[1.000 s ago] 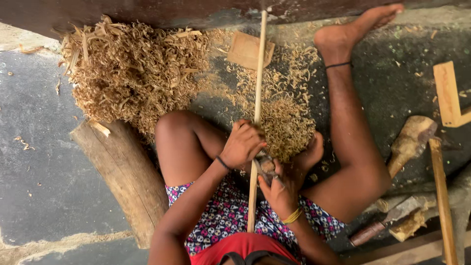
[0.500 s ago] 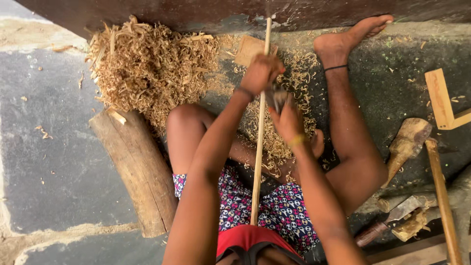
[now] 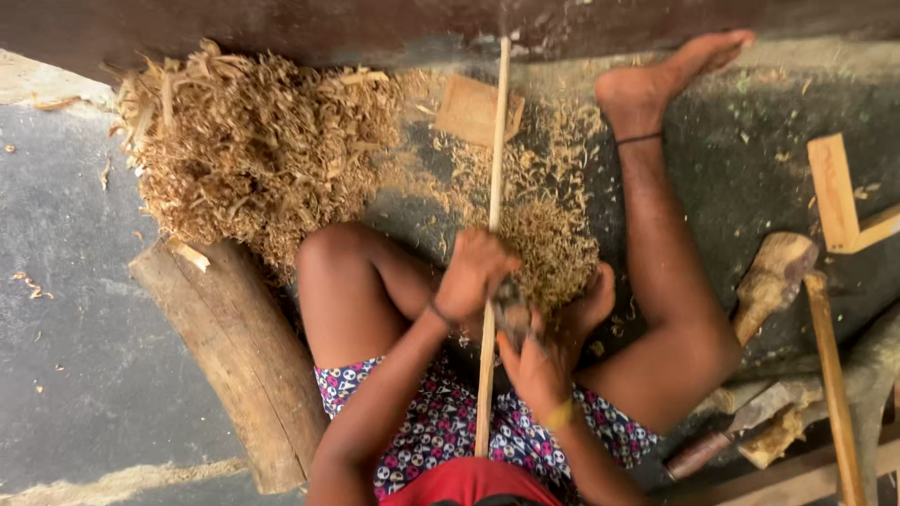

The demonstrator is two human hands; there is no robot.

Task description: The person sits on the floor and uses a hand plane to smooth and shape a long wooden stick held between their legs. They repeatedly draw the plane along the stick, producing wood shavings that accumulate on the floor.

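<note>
A long thin wooden stick [image 3: 495, 159] runs from my lap up to the dark board at the top. My left hand [image 3: 475, 274] grips a scraping tool against the stick at about its middle. My right hand [image 3: 532, 364] holds the other end of that small dark tool [image 3: 511, 314], just right of the stick. I sit on the ground with my left knee bent up and my right leg stretched out, its foot [image 3: 656, 75] near the top. A mound of fine shavings [image 3: 548, 248] lies under the stick.
A big heap of wood shavings [image 3: 253, 159] lies at the upper left. A thick log [image 3: 239, 351] lies beside my left thigh. A flat wood block [image 3: 473, 108], a wooden mallet [image 3: 773, 276], pale wood strips [image 3: 834, 192] and a metal tool [image 3: 731, 436] lie around.
My hands, which had pushed the tool far up the stick half a second ago, have drawn back down to the middle, close to my body.
</note>
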